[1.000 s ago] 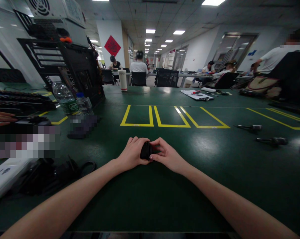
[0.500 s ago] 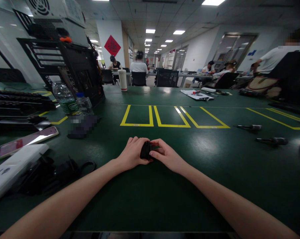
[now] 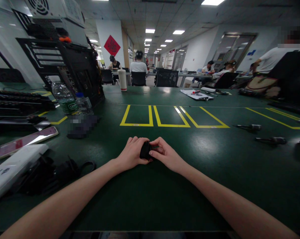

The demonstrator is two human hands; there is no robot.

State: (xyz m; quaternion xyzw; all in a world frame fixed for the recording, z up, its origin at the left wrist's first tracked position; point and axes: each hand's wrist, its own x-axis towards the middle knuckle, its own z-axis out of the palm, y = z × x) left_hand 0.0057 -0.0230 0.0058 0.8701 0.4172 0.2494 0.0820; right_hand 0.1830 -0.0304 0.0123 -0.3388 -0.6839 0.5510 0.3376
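Note:
A small black block-like part (image 3: 145,150) is held just above or on the green table (image 3: 150,199), in front of me; its exact kind is too dark to make out. My left hand (image 3: 133,152) wraps round its left side, thumb on top and fingers curled. From the right, my right hand (image 3: 163,153) pinches the part's right edge between thumb and fingertips. The fingers hide much of its outline.
Two screwdrivers (image 3: 270,140) lie at the right. Yellow tape (image 3: 137,125) marks rectangles ahead. A clipboard (image 3: 196,95) and a white cup (image 3: 122,80) stand farther back. Bottles (image 3: 84,104), a phone (image 3: 27,141), a white box-like object (image 3: 17,169) and black gear (image 3: 65,171) crowd the left.
My right hand's fingers have shifted very slightly on the black part. Both hands otherwise stay in place. At the far right edge, a dark object has moved slightly.

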